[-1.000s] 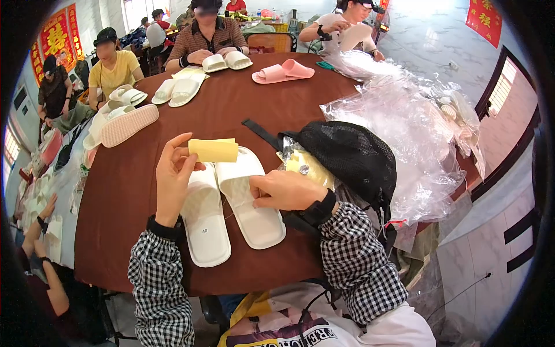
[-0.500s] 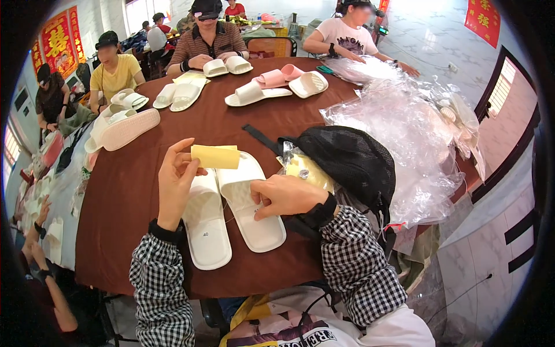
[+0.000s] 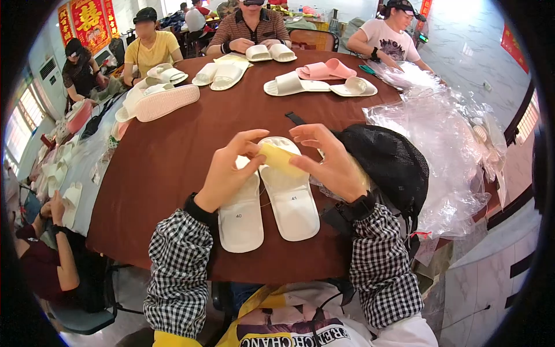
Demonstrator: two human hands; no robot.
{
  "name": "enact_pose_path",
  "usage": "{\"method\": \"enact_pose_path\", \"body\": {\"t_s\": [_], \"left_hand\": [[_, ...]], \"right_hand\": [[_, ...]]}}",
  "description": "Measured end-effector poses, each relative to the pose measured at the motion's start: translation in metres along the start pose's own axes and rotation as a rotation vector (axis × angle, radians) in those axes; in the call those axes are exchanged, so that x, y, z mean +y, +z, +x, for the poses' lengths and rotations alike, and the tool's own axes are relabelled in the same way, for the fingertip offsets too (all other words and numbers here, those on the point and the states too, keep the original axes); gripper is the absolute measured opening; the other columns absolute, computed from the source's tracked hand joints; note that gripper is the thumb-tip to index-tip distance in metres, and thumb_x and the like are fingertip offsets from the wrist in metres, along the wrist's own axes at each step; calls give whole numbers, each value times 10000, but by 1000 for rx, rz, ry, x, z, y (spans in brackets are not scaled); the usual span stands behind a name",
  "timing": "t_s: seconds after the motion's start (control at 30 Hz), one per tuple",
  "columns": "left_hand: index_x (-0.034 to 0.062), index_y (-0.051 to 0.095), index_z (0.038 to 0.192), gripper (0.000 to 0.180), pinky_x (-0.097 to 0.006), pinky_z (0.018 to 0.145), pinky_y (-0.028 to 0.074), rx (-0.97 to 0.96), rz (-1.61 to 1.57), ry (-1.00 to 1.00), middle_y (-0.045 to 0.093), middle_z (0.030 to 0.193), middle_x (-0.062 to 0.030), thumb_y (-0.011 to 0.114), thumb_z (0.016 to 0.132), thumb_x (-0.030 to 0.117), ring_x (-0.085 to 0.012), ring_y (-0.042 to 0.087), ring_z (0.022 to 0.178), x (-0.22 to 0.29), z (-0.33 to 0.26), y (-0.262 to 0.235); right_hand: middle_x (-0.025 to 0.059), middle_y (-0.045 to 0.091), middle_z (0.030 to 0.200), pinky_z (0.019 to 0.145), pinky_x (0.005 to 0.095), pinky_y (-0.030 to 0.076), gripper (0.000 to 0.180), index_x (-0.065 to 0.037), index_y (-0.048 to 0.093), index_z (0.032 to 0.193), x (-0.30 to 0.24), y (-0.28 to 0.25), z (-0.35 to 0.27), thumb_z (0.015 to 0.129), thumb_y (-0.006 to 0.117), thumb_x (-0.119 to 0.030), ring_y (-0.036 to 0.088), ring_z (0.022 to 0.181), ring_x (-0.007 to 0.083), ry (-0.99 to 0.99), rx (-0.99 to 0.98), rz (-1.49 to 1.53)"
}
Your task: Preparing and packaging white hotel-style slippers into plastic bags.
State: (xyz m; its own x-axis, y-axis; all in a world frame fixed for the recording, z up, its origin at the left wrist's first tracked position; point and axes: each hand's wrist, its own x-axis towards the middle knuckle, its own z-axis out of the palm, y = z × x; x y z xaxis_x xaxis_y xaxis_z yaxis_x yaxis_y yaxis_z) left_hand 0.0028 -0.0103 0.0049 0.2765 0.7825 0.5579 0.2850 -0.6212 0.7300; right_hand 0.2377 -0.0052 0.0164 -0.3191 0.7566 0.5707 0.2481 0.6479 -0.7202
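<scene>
A small yellow paper slip [image 3: 277, 157] is above the upper part of the right-hand white slipper [image 3: 298, 222]. My left hand [image 3: 231, 170] pinches the slip's left end between thumb and fingertips. At its right end, the thumb of my right hand [image 3: 335, 165] touches the paper, while that hand's fingers are spread apart. The left-hand white slipper [image 3: 240, 237] lies beside its mate, toes pointing away from me, its strap largely covered by my left hand. Both insoles carry small dark print.
The brown-covered table [image 3: 156, 179] holds a black mesh bag [image 3: 387, 165] and a heap of clear plastic bags [image 3: 428, 144] on the right. Pink slippers [image 3: 326, 69] and several white ones lie farther back. Co-workers sit around the far side and left.
My right hand has left the right slipper's insole and come up to the yellow slip. The slip has tilted between my hands. The whole view has shifted leftward.
</scene>
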Motion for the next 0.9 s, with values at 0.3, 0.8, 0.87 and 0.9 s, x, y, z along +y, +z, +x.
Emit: {"method": "enact_pose_path", "body": {"t_s": [0.3,0.8,0.87,0.9], "left_hand": [[62,564,1311,453,-307,865,523,-140,14,76,742,947,-78,671,876,-7,-150,701,911,10,-2,2],[0,580,1277,328,-291,825,543,-18,-21,7,710,1109,-95,579,949,13,-151,695,882,8,0,0],[-5,590,1261,304,-285,814,542,-15,-33,-8,716,1078,-93,574,958,27,-147,694,874,6,-1,0],[-10,600,1244,283,-279,802,541,-10,-41,-23,721,1047,-91,569,968,41,-142,693,866,6,-1,-1]], "right_hand": [[159,695,989,761,362,522,431,-40,596,1246,-2,13,-4,848,730,-140,685,876,300,-83,-257,-213],[166,648,995,811,400,497,221,6,615,1081,9,2,0,875,663,-58,635,945,344,-19,-1,-290],[157,637,990,820,400,495,265,5,619,1090,12,-6,-2,860,693,-104,632,956,341,2,-60,-326],[147,626,985,828,399,493,313,4,624,1098,12,-8,-2,845,723,-150,629,968,337,19,-119,-358]]}}
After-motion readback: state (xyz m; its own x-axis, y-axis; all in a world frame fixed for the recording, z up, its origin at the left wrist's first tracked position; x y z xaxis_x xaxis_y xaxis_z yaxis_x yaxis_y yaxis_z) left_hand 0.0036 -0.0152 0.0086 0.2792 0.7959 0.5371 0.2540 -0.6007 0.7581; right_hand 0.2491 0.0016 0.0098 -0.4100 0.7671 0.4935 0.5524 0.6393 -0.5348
